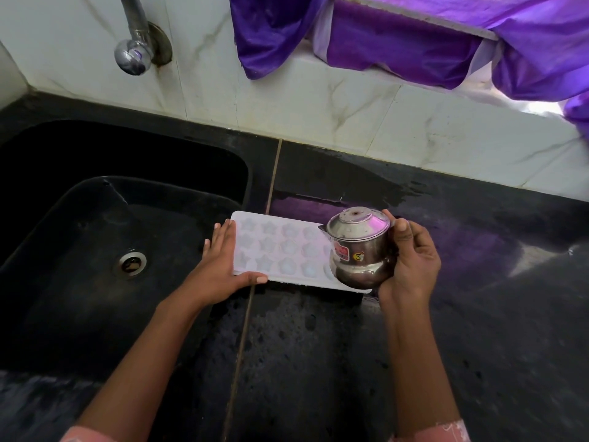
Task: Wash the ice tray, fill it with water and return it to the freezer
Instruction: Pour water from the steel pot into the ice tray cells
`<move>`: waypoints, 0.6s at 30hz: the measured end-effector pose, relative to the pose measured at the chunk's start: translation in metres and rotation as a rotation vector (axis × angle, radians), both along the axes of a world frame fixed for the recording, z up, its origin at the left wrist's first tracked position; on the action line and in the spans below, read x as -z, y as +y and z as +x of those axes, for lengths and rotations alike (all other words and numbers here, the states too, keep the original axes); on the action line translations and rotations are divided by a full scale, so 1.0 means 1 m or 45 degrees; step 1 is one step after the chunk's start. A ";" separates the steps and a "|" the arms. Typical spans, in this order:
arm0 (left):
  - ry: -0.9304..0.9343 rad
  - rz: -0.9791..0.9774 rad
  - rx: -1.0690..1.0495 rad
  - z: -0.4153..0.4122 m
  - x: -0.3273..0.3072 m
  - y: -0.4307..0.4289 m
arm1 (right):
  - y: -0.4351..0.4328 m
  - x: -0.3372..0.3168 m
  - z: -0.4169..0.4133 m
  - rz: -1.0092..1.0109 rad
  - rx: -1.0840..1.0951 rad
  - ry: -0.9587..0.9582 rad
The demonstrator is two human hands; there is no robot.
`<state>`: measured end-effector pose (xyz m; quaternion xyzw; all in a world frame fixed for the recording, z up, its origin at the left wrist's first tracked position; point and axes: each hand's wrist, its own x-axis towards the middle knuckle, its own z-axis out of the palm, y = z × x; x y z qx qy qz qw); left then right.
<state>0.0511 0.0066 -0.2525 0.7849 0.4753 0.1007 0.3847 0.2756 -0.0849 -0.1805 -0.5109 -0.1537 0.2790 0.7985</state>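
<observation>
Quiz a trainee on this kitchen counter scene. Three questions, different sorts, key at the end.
1. True or false: the ice tray lies inside the sink.
2. The steel pot tipped over the tray is held by: A) the left hand; B) the right hand; C) neither of the hands.
3. Fill in: the left hand's straight fingers rest on the tray's ____ end.

Key
1. False. It lies on the black counter beside the sink.
2. B.
3. Left, the end nearest the sink.
</observation>
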 end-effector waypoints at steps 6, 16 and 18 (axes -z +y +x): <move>-0.002 0.011 0.007 -0.001 0.001 0.000 | 0.006 -0.001 -0.007 0.008 -0.058 -0.015; -0.007 0.022 0.018 -0.001 0.000 0.000 | 0.010 -0.003 -0.017 -0.051 -0.087 -0.079; -0.005 0.020 0.015 -0.002 0.001 0.000 | 0.010 -0.004 -0.017 -0.085 -0.085 -0.102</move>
